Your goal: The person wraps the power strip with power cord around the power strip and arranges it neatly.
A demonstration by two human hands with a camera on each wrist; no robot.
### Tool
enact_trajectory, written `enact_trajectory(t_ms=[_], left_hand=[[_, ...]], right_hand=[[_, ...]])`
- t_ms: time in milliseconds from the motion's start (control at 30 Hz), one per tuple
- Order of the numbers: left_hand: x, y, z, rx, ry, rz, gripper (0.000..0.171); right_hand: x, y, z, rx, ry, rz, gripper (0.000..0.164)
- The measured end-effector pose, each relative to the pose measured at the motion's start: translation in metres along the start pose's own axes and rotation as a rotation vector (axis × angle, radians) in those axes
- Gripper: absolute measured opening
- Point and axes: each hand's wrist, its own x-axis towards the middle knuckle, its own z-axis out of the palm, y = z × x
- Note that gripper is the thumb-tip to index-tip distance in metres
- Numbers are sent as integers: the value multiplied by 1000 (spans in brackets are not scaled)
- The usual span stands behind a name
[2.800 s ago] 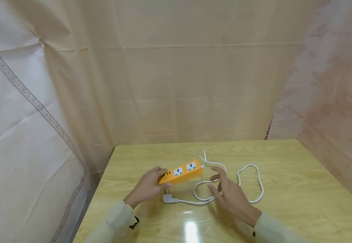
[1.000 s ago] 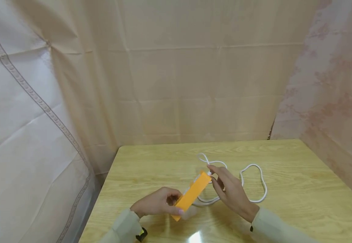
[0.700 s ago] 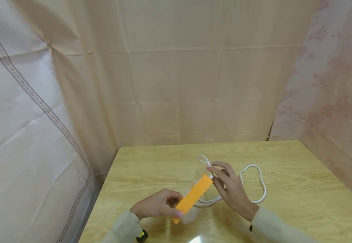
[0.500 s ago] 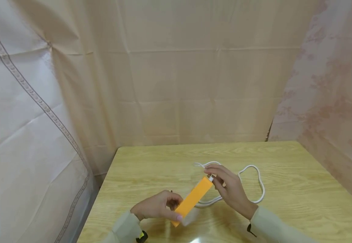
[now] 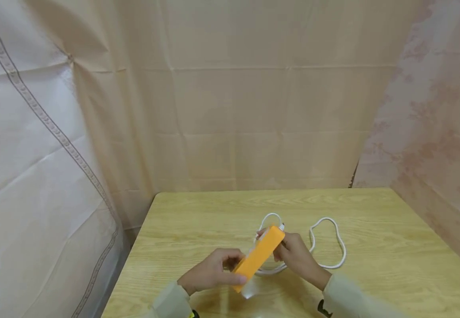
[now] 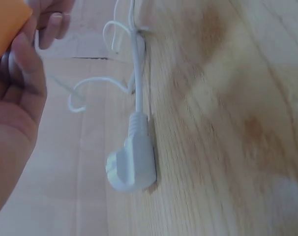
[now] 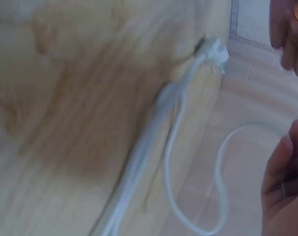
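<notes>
Closest to us, the pale left sleeve (image 5: 170, 302) and pale right sleeve (image 5: 353, 298) reached in over the desk (image 5: 393, 251). We saw the left hand (image 5: 214, 271) with its grip pinching the near end of an orange power strip (image 5: 259, 257), thumb against the plain side turned towards us. We found the power strip raised above the desk between the two hands, slanting away to the right. At its farther end was the right hand (image 5: 297, 256), fingers bent and partly hidden behind it; whether its grip pinched the power strip or the white cord (image 6: 137, 78) there, we could not tell. From the left wrist we made out a white plug (image 6: 134, 164) lying on the desk, the white cord running off from it. Beyond the power strip the white cord made a small arch, and right of the right hand we saw a wider loop. Past the desk hung a creased beige cloth (image 5: 230, 97), with a white cloth (image 5: 23, 154) on the left and a pinkish floral cloth (image 5: 444, 115) on the right.
</notes>
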Motion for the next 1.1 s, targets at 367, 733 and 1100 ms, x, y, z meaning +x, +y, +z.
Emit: enact_trajectory(t_ms=[367, 733, 1100], left_hand=[[6, 5, -2, 88, 321, -80, 33], [1, 1, -7, 189, 472, -112, 31], [-1, -6, -13, 347, 569, -164, 46]], right_hand=[[-1, -1, 15, 2, -99, -28, 12], [-5, -5, 8, -155, -73, -133, 15], [-1, -8, 1, -302, -66, -214, 12]])
